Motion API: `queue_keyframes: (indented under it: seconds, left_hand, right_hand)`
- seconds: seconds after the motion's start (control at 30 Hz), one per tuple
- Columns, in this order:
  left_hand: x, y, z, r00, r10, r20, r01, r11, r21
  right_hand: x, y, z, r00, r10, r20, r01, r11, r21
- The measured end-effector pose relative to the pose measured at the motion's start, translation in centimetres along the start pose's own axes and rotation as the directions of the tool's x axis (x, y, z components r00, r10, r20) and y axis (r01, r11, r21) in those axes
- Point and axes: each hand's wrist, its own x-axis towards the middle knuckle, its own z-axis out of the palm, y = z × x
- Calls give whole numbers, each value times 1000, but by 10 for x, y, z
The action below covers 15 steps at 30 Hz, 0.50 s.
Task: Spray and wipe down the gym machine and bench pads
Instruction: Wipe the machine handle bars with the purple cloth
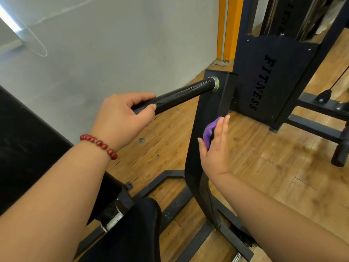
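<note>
Left hand (120, 120): we grip the bar (181, 96).
Right hand (217, 146): flat, pressing our cloth (209, 131) on the post (205, 106).
Panel (268, 78): "FITNESS".

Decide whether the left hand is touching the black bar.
Touching. In the head view the left hand grips the black bar, fingers and thumb curled round its near end.

We see through one wide-angle camera at head height, facing forward and steeply down, close above the machine's upright post (205, 114) and the wooden floor (264, 157).
</note>
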Motion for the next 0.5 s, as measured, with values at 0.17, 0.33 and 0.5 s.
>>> queue_keyframes:
  seconds: [0.17,0.33,0.5]
  left_hand:
    - [-4,6,5,997,-21,-79,24,999,41]
    - [-29,4,26,959,105,-263,-9,940,341]
    - [-86,0,61,944,216,-249,-55,848,526]
  right_hand:
    - [24,0,-15,999,-29,22,29,999,17]
    - [7,20,-43,942,-263,207,296,943,-151]
    - [-7,30,-67,792,-547,272,600,778,-184]
